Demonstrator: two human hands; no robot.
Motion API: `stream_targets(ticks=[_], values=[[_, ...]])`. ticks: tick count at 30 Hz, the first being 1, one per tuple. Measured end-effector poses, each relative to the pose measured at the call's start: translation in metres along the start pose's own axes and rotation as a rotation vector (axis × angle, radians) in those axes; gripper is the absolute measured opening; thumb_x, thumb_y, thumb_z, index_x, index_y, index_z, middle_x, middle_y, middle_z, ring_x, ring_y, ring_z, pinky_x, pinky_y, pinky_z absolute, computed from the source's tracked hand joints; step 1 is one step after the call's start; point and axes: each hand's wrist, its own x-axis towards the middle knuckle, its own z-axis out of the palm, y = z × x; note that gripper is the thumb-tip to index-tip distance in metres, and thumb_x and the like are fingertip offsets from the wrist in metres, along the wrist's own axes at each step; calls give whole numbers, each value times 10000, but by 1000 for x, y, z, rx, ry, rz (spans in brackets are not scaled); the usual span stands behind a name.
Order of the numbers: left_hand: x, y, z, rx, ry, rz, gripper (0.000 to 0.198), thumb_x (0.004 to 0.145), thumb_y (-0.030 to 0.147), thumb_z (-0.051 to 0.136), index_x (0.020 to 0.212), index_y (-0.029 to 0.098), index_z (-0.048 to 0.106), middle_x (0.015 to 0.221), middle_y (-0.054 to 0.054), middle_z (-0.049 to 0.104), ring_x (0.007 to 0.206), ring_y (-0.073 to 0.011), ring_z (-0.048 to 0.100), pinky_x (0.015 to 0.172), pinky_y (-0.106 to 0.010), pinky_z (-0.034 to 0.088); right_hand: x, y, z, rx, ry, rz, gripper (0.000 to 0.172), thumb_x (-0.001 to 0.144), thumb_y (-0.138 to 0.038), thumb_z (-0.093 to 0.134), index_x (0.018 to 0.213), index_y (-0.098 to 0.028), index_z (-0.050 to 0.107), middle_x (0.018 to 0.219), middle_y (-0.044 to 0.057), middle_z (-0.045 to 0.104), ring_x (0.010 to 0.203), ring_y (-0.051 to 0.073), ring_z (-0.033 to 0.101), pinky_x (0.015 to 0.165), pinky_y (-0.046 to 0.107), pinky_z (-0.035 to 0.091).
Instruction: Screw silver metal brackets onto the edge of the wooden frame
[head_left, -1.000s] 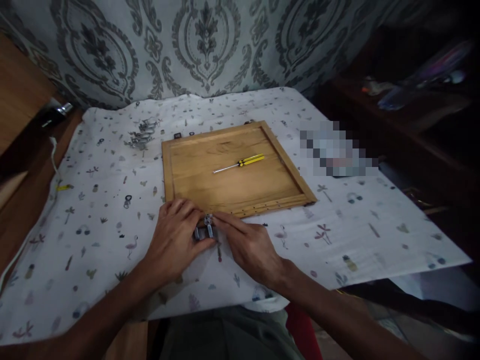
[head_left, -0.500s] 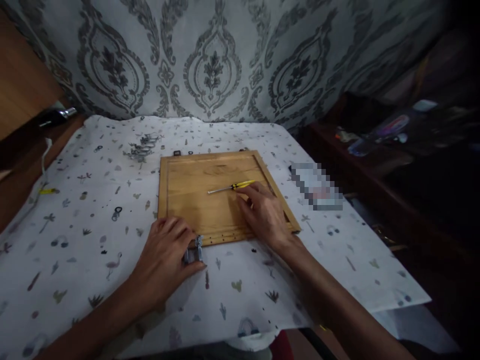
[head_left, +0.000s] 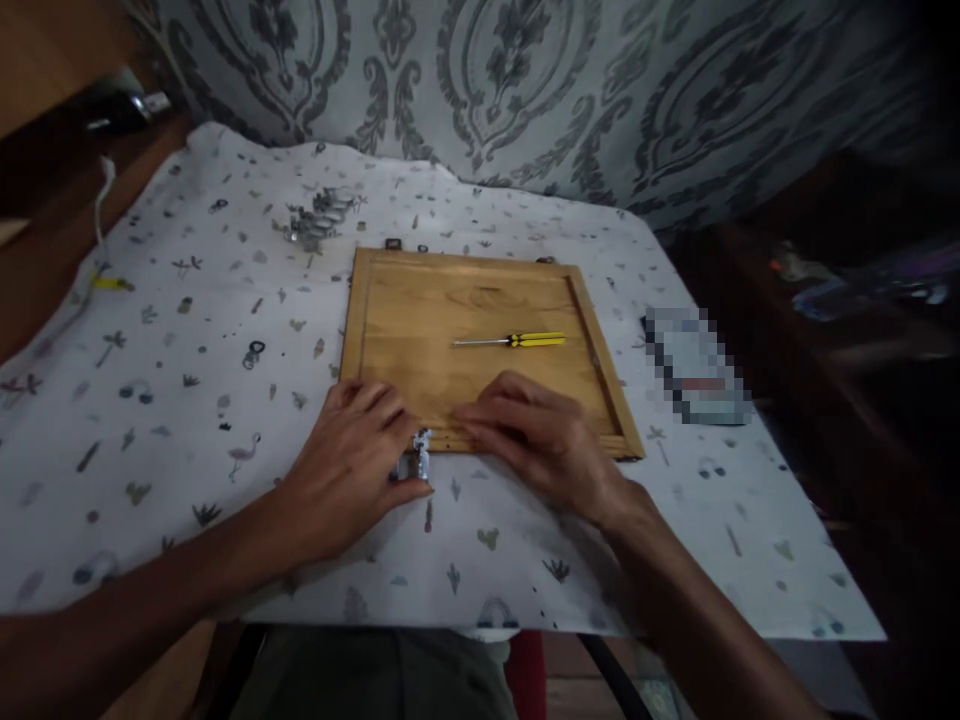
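A framed wooden panel point(head_left: 420, 330), like a cabinet door, lies flat on the patterned tablecloth. My left hand point(head_left: 360, 450) presses a metal hinge point(head_left: 421, 455) to the panel's near edge, left of the middle. Fingers rest over the wood and the thumb sits below the hinge. Just right of the hinge, near small dark holes in the frame, my right hand point(head_left: 536, 430) has its fingertips pinched together; whatever they hold is too small to make out. A yellow and black screwdriver point(head_left: 517, 340) lies on the panel beyond my right hand, its tip pointing left.
Several metal hinges point(head_left: 319, 215) are piled at the back left. A blurred-out flat object point(head_left: 697, 368) lies right of the panel. A white cord point(head_left: 103, 215) and a yellow item point(head_left: 111, 283) are at the left edge. The patterned curtain point(head_left: 517, 90) hangs behind.
My right hand has left the screwdriver on the panel and come down to the near edge beside the hinge. My left hand still holds the hinge there. The camera view has shifted.
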Motion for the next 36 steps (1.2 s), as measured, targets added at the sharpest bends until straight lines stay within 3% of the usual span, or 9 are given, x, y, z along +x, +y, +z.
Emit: stream_targets(ticks=[5, 12, 18, 24, 32, 36], values=[[0, 0, 1, 8, 39, 33, 390, 763, 435, 876, 923, 140, 676, 917, -46, 628, 956, -274, 556, 880, -445, 401, 0, -18, 15, 103, -106, -87, 193, 1017, -208, 560, 1093, -172, 733, 842, 22, 592, 741, 117, 607, 624, 222, 499], [0, 2, 2, 22, 63, 25, 432, 705, 441, 914, 859, 123, 666, 902, -48, 629, 951, -276, 566, 872, -440, 402, 15, -12, 18, 78, -319, -99, 233, 1031, -215, 523, 1096, -188, 745, 853, 30, 629, 730, 123, 600, 660, 237, 470], [2, 2, 1, 33, 32, 29, 438, 731, 464, 893, 882, 124, 663, 909, -47, 641, 956, -269, 560, 864, -434, 395, 21, -7, 21, 123, -403, -137, 168, 989, -158, 573, 1001, -177, 740, 902, 40, 672, 763, 137, 636, 683, 243, 466], [1, 1, 2, 16, 37, 27, 425, 751, 448, 883, 906, 126, 653, 925, -45, 639, 967, -270, 559, 871, -440, 385, 23, -8, 23, 100, -400, -134, 181, 991, -152, 554, 892, -176, 704, 889, 28, 666, 774, 133, 634, 702, 241, 468], [2, 1, 1, 12, 3, 17, 436, 754, 474, 873, 889, 114, 665, 940, -60, 642, 976, -282, 564, 880, -453, 389, 20, -14, 22, 31, -410, -105, 177, 1011, -177, 521, 983, -187, 695, 968, 48, 706, 823, 147, 661, 716, 258, 488], [2, 1, 1, 14, 1, 12, 443, 760, 489, 864, 915, 120, 674, 959, -64, 652, 995, -283, 569, 886, -446, 409, -1, -24, 25, -16, -247, 16, 144, 1012, -206, 528, 1124, -187, 617, 922, 33, 732, 760, 140, 676, 673, 248, 506]])
